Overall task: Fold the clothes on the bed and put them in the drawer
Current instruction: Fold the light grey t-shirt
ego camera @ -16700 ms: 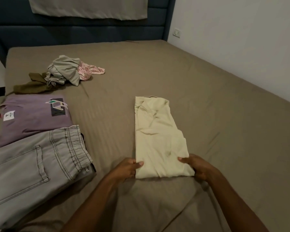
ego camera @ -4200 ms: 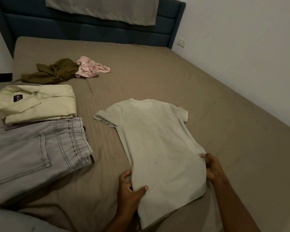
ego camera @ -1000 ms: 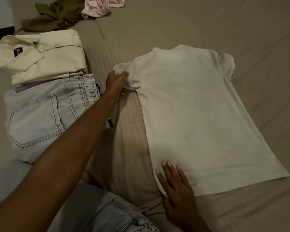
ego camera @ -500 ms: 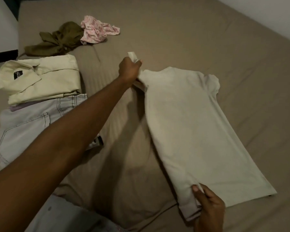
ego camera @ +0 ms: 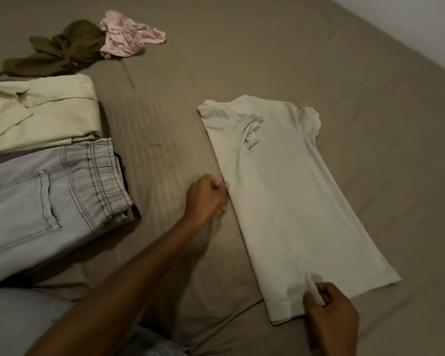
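A pale grey T-shirt [ego camera: 288, 201] lies flat on the bed [ego camera: 267, 60], its left side and sleeve folded in over the body. My left hand [ego camera: 207, 199] is curled at the shirt's folded left edge, touching it about halfway down. My right hand [ego camera: 330, 314] pinches the folded-over fabric at the bottom hem. At the left lie a folded cream shirt [ego camera: 41, 111] and folded light grey jeans [ego camera: 49, 201]. An olive garment [ego camera: 59, 50] and a pink patterned garment [ego camera: 129, 37] sit crumpled at the far left.
A purple garment [ego camera: 0, 160] peeks out under the cream shirt. A white wall [ego camera: 421, 24] borders the bed at the far right. My own leg in light jeans [ego camera: 16, 322] shows at the bottom left. No drawer is in view.
My left hand carried the left sleeve over onto the shirt's body, let it go and drew back to the folded edge. My right hand still holds the hem.
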`<control>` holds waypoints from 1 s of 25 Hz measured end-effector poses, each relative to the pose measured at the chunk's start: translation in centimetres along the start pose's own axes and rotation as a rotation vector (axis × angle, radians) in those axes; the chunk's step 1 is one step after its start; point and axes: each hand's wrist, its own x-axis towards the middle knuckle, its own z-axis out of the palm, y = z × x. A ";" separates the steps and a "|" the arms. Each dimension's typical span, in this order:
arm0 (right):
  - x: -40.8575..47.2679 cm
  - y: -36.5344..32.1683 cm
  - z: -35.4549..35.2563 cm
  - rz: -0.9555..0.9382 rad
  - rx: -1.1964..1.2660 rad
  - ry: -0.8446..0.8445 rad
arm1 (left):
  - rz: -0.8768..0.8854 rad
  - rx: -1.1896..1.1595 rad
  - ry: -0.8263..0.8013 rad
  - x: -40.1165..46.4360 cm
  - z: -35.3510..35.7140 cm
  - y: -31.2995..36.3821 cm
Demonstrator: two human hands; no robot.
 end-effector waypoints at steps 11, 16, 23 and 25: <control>0.8 1.5 -1.2 -0.421 -0.481 0.156 | -0.392 -0.282 -0.860 -19.5 6.1 -4.9; 0.9 2.4 -1.3 -0.498 -0.491 0.204 | -0.454 -0.273 -0.892 -21.1 4.6 -4.6; 1.0 3.7 -1.6 -0.587 -0.461 0.112 | -0.467 -0.182 -1.073 -22.3 2.0 -5.2; 1.5 3.6 -2.1 -0.552 -0.375 0.066 | -0.261 -0.009 -0.923 -22.7 2.2 -5.7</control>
